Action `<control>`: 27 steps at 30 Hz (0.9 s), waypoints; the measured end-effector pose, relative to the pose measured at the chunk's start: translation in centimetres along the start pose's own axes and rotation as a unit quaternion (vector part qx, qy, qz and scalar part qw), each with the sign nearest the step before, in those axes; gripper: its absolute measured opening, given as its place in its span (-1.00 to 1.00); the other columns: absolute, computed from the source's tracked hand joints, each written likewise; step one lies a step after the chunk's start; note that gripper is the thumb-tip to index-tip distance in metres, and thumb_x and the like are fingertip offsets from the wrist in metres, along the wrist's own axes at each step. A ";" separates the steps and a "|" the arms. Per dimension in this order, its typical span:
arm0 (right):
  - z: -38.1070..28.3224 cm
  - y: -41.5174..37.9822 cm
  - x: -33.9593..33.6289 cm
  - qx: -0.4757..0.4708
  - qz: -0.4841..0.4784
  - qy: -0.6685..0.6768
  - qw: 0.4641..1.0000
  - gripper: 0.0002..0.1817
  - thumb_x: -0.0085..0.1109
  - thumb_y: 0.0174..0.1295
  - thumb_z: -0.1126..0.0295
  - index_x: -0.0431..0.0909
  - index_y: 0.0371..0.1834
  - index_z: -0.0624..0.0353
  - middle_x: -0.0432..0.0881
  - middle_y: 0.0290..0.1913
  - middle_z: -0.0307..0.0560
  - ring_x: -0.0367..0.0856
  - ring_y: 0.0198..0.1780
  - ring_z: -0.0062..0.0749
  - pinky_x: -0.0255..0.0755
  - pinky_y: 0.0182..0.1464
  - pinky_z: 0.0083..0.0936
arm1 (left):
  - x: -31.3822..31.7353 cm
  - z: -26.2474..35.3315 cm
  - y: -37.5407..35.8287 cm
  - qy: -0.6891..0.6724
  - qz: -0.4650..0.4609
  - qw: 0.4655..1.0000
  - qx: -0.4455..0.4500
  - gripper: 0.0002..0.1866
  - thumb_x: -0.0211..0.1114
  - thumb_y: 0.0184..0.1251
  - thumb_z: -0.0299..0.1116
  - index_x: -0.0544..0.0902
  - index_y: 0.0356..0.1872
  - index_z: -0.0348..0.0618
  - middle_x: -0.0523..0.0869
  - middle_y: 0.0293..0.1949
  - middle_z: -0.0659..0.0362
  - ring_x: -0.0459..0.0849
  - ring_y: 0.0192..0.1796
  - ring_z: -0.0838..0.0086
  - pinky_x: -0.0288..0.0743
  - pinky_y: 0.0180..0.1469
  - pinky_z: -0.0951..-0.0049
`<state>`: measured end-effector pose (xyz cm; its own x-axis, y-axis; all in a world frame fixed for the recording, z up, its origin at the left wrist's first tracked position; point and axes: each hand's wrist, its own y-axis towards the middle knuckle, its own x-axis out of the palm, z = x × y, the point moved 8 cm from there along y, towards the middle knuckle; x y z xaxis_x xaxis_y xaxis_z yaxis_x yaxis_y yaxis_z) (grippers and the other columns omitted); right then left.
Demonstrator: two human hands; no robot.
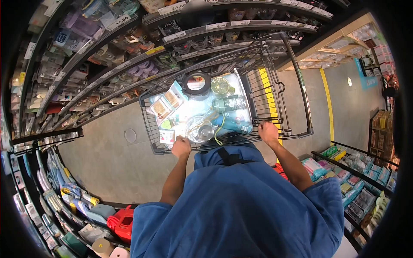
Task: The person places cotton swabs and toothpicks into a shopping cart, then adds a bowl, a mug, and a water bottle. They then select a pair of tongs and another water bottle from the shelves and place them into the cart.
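A black wire shopping cart (151, 134) stands in front of me, holding several items. My left hand (181, 147) is closed on its near rim, beside a small white box (167, 136). Further right my right hand (269, 132) grips the same rim, fingers wrapped round the wire. Between the hands lie a blue bottle (230, 124) with a green strap and a clear round container (205, 132). Behind them are a green-tinted bottle (230, 103), a black-rimmed round item (196, 83), a green patterned disc (220, 85) and a pack of wooden sticks (167, 103).
Shelves with price labels (124, 65) curve along the far side and left. Racks with blue items and a red container (125, 224) are at the lower left. Packaged goods (352, 189) fill a rack at the lower right. Yellow lines (327, 99) cross the grey floor (103, 159).
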<state>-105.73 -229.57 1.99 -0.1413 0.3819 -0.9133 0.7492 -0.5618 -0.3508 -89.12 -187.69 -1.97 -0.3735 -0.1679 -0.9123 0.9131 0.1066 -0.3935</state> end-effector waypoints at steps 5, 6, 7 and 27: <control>-5.1 -0.5 3.6 -0.145 -0.100 0.030 0.984 -0.70 0.11 0.17 0.14 0.65 -0.42 0.16 0.67 -0.37 0.14 0.65 -0.30 0.07 0.55 -0.20 -0.11 | -0.1 0.0 0.0 0.017 0.006 1.000 -0.003 -0.69 0.13 0.19 -0.12 0.64 -0.17 -0.07 0.74 -0.36 -0.05 0.73 -0.25 0.05 0.55 -0.15 0.10; -7.3 -1.0 4.5 -0.168 -0.130 0.062 0.975 -0.67 0.12 0.15 0.08 0.68 -0.40 0.11 0.68 -0.34 0.10 0.66 -0.26 0.05 0.54 -0.18 -0.11 | -0.2 0.1 -0.1 0.014 0.003 1.000 -0.005 -0.69 0.13 0.19 -0.12 0.64 -0.17 -0.06 0.74 -0.35 -0.05 0.73 -0.25 0.06 0.55 -0.15 0.10; -9.8 -1.5 5.2 -0.191 -0.160 0.093 0.964 -0.65 0.13 0.13 0.02 0.70 -0.38 0.07 0.69 -0.31 0.05 0.66 -0.22 0.03 0.54 -0.15 -0.12 | -0.3 0.2 -0.2 0.011 0.000 1.000 -0.007 -0.69 0.13 0.19 -0.12 0.64 -0.17 -0.05 0.74 -0.34 -0.04 0.73 -0.24 0.06 0.55 -0.15 0.10; -11.5 -0.4 6.4 -0.130 -0.128 0.023 0.983 -0.82 0.14 0.06 0.33 0.66 -0.35 0.16 0.68 -0.29 0.14 0.67 -0.18 0.05 0.54 -0.14 -0.10 | -0.5 0.2 -0.3 0.004 -0.004 1.000 -0.011 -0.65 0.11 0.21 -0.06 0.64 -0.17 -0.07 0.74 -0.30 -0.06 0.73 -0.21 0.04 0.56 -0.14 0.09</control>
<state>-99.45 -218.44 -1.34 -0.3220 0.5224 -0.7895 0.8336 -0.2388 -0.4980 -89.20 -187.84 -1.35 -0.3817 -0.1601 -0.9103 0.9068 0.1261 -0.4024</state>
